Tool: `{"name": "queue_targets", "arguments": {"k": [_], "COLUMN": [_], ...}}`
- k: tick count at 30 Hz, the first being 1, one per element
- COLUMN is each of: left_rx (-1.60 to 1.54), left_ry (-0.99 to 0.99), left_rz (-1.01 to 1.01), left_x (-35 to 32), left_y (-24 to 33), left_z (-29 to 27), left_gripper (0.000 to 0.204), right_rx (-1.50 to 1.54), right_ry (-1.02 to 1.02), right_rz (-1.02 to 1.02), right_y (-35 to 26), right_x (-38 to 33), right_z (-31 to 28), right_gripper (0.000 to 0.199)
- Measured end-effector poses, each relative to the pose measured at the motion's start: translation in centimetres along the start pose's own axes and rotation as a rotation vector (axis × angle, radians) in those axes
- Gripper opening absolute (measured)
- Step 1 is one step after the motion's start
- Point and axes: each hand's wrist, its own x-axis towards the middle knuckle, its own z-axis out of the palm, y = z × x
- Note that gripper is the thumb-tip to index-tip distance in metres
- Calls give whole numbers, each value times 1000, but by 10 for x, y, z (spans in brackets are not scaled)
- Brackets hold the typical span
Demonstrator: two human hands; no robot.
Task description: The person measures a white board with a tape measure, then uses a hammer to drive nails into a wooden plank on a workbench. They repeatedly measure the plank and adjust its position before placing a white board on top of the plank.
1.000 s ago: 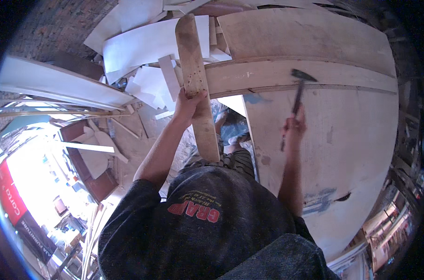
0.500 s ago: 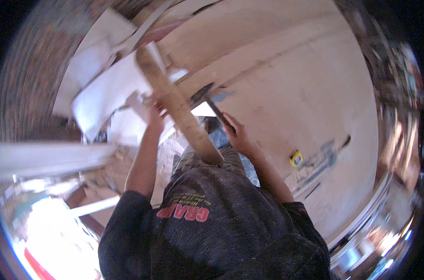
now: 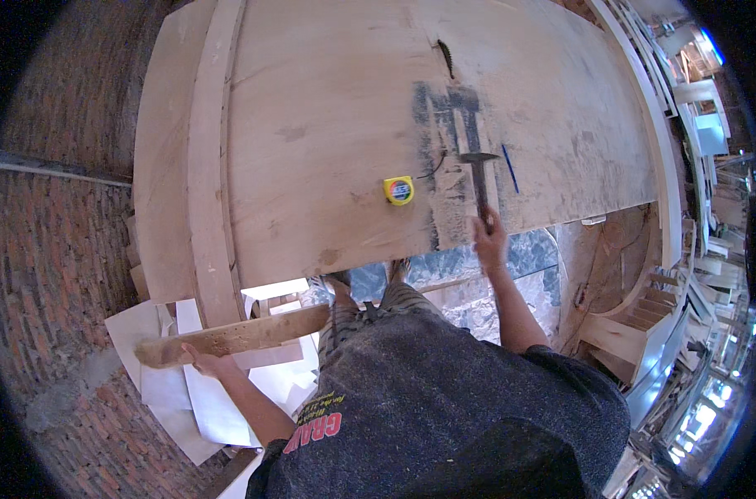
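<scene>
A hammer (image 3: pixel 479 179) is in my right hand (image 3: pixel 489 237), its fingers wrapped round the handle. Its dark head is over the wooden work surface (image 3: pixel 328 125), beside dark smudges; contact with the surface is unclear. My left hand (image 3: pixel 211 363) grips a wooden board (image 3: pixel 236 335) low on the left, with the fingers partly hidden by the board. The board stretches sideways from the white sheets to my trousers. Left of the hammer lies a yellow tape measure (image 3: pixel 399 190). A thin blue pen or pencil (image 3: pixel 510 169) rests just right of the hammer head.
A long plank (image 3: pixel 210 150) runs along the surface's left part. White sheets (image 3: pixel 166 387) lean below it, near a brick wall (image 3: pixel 53 274). Further off on the surface is a dark curved object (image 3: pixel 445 58). A wooden piece with slats (image 3: pixel 636 320) stands at right.
My view has turned to the right. The wooden board has swung from in front of my body to low on the left, while the hammer has moved right over the smudged area.
</scene>
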Motion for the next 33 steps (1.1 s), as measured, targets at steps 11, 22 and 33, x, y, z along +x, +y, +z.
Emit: {"name": "queue_targets", "arguments": {"k": [11, 22, 33], "left_rx": [780, 1304, 865], "left_ry": [-687, -984, -698], "left_rz": [840, 1372, 1089], "left_x": [-151, -216, -169], "left_y": [-95, -194, -105], "left_z": [0, 41, 11], "left_gripper": [40, 48, 43], "right_rx": [-1190, -873, -1133], "right_ry": [235, -605, -622], "right_rz": [-152, -966, -659], "right_y": [16, -50, -72], "right_x": [122, 45, 42], "right_z": [-159, 99, 114], "right_gripper": [44, 59, 61]}}
